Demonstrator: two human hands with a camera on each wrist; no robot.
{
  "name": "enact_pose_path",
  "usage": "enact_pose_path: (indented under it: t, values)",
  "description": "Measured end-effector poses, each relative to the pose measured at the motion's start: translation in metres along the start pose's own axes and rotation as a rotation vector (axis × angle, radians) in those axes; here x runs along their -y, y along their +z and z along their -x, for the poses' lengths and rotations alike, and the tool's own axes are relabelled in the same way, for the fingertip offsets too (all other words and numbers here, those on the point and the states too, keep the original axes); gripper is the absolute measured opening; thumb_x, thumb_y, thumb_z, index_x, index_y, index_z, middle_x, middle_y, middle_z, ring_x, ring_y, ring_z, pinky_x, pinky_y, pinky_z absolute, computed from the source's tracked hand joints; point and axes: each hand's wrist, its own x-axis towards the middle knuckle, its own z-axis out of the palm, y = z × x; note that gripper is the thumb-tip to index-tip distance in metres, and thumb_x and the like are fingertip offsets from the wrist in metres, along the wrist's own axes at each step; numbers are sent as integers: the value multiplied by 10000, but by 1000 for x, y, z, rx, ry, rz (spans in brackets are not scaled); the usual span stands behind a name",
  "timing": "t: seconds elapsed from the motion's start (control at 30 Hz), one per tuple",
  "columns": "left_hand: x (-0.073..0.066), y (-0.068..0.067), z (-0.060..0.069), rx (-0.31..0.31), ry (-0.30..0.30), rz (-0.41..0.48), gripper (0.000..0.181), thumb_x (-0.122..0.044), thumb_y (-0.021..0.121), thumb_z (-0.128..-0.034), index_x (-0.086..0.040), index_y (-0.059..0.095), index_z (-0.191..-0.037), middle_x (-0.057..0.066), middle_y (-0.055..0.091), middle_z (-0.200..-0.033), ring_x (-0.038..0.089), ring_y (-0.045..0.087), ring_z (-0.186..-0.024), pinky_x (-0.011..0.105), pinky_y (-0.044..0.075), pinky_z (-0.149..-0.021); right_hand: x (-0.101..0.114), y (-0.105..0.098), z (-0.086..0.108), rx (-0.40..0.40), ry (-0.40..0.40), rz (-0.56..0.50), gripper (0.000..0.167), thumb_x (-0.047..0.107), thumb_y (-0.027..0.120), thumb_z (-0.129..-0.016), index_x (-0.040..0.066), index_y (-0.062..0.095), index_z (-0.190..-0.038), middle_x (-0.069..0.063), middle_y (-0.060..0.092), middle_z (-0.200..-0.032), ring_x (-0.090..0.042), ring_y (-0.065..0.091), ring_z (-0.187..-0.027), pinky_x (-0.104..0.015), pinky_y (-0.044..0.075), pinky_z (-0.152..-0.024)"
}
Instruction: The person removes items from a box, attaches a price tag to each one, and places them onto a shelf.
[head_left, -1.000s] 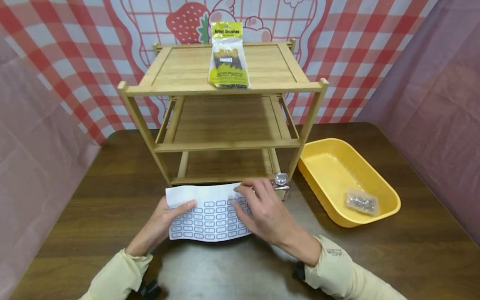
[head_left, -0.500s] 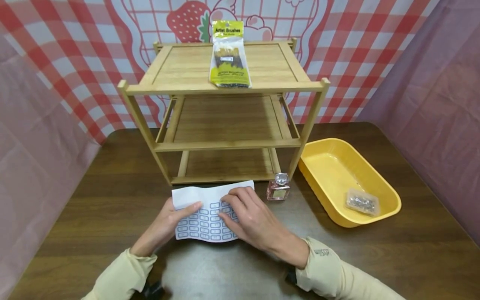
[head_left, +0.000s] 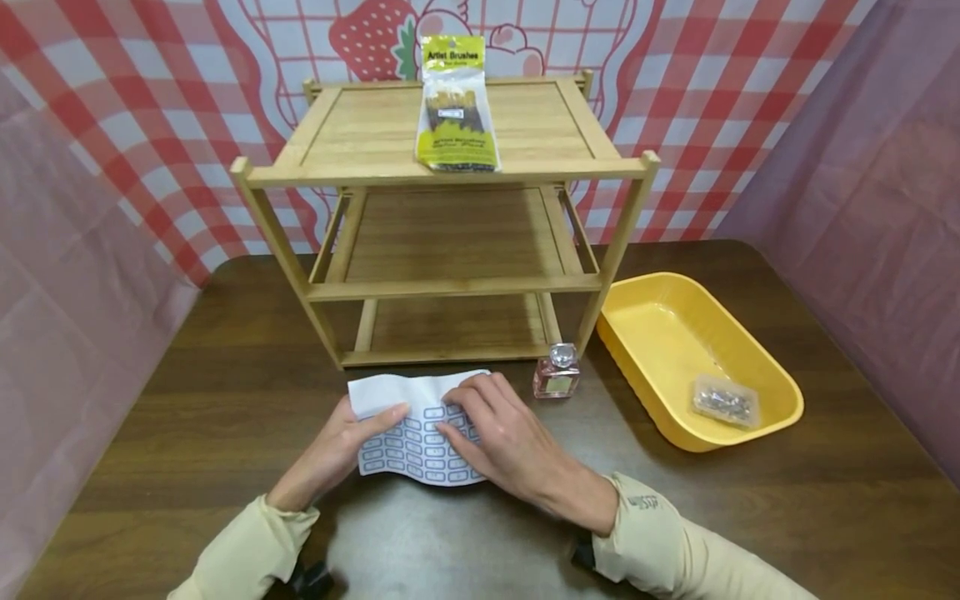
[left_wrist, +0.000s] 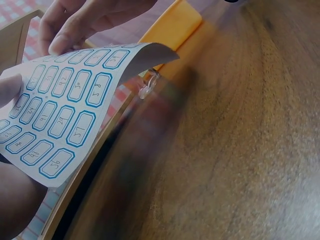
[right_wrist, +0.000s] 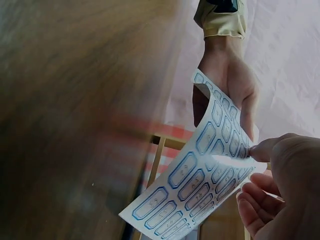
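A white sheet of blue-bordered number labels (head_left: 450, 462) hangs curved above the table, handwritten numbers showing on it in the left wrist view. My left hand (head_left: 330, 450) holds its left side, thumb on the printed face and fingers behind. Over the upper right part of the label sheet (left_wrist: 60, 115), my right hand (head_left: 510, 437) has thumb and forefinger bent, pinching at the labels. Seen from the right wrist, a fingertip of the right hand (right_wrist: 290, 175) touches the printed face. Whether a label has lifted there is too small to tell.
A three-tier wooden rack (head_left: 450, 289) stands behind the sheet, a packet of artist brushes (head_left: 456, 125) on its top. By its right front leg sits a pink glass bottle (head_left: 557, 375). Right of that, a yellow tray (head_left: 637, 333) contains a small clear box (head_left: 725, 402) of metal pieces.
My right hand has moved left across the sheet, uncovering the pink bottle, and has stayed nearly still since half a second ago. The left hand has shifted slightly right with the sheet.
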Motion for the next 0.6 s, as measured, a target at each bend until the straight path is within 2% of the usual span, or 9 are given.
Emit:
enact_pose_path:
  t: [0.23, 0.6]
  values:
    - [0, 1, -1, -19, -15, -18, 192, -57, 546, -1042, -159, 659, -1159, 35, 736, -1009, 183, 723, -920, 355, 608, -806, 0, 1, 1, 4, 18, -48, 275, 116, 806, -882, -6, 661, -1082, -92, 629, -1051, -207, 562, -926, -255, 529, -808]
    - [2, 3, 1, -14, -13, -18, 167, -70, 535, -1053, -137, 640, -1164, 30, 726, -996, 176, 715, -905, 348, 606, -786, -1, 2, -1, -22, 49, -133, 291, 63, 832, -842, 21, 624, -1041, -68, 622, -1009, -197, 563, -898, -265, 528, -795]
